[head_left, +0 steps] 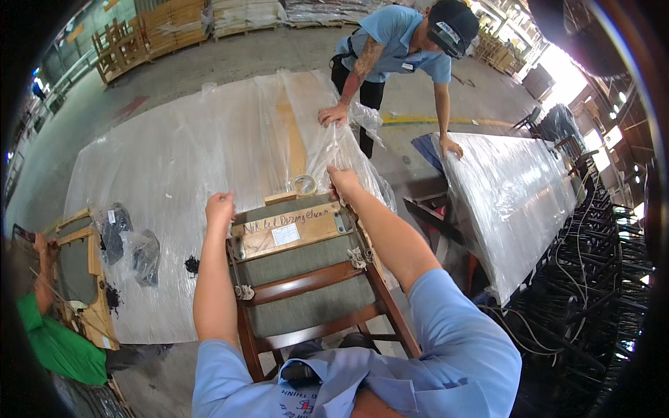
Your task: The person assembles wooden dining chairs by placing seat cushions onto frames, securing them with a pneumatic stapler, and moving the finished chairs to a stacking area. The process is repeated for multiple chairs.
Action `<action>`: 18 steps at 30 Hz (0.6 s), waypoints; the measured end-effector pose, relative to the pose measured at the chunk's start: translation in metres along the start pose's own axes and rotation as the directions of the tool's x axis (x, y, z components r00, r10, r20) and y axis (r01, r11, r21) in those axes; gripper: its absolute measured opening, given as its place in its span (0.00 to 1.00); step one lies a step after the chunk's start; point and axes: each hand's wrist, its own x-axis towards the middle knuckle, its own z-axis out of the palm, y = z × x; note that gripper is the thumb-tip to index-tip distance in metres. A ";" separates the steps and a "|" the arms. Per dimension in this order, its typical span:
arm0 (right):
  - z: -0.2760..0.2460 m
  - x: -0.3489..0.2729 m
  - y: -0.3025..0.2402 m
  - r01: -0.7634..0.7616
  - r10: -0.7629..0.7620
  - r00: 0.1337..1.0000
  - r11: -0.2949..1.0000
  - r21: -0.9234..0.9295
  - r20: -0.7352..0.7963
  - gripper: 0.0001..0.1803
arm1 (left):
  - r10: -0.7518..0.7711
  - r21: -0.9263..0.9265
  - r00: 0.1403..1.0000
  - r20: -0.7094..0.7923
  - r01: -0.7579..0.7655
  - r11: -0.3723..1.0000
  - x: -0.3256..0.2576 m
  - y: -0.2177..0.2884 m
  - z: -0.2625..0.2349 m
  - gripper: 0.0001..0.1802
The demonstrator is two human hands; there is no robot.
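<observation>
In front of me is a dark brown wooden chair [398,317] with grey-green upholstered panels [306,306]. Across its far part lies a pale wooden board [306,221] with handwriting and a white paper label [286,234]. My left hand [221,209] is closed at the board's far left corner. Beyond the far right corner, my right hand [343,183] has its fingers curled; what either hand grips, if anything, is hidden. A roll of tape [304,184] stands beside my right hand. Cloth-wrapped metal fittings [357,258] sit along both sides of the chair.
Clear plastic sheeting [167,160] covers the wide table. Across it, a person in blue [390,49] touches the plastic and a wrapped panel [509,188]. A green-sleeved person [63,341] handles another wood-framed piece [80,265] at left. Dark chair frames [592,299] crowd the right.
</observation>
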 end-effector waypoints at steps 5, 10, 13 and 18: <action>-0.009 -0.074 -0.038 0.289 -0.310 0.951 0.900 0.326 0.014 0.23 | -0.428 -0.437 0.802 0.418 0.590 0.679 -0.021 0.002 -0.022 0.20; -0.050 -0.130 -0.043 0.560 -0.513 0.806 0.823 -0.097 0.296 0.23 | -0.366 -0.447 0.883 0.293 0.465 0.764 -0.017 0.001 -0.024 0.19; -0.054 -0.136 -0.054 0.517 -0.473 0.854 0.819 -0.249 0.219 0.22 | -0.153 -0.557 0.967 0.201 0.242 0.794 -0.014 0.029 -0.029 0.18; -0.048 -0.142 -0.048 0.548 -0.517 0.835 0.813 -0.196 0.189 0.27 | 0.151 -0.715 0.946 0.286 0.106 0.691 -0.032 0.055 -0.078 0.16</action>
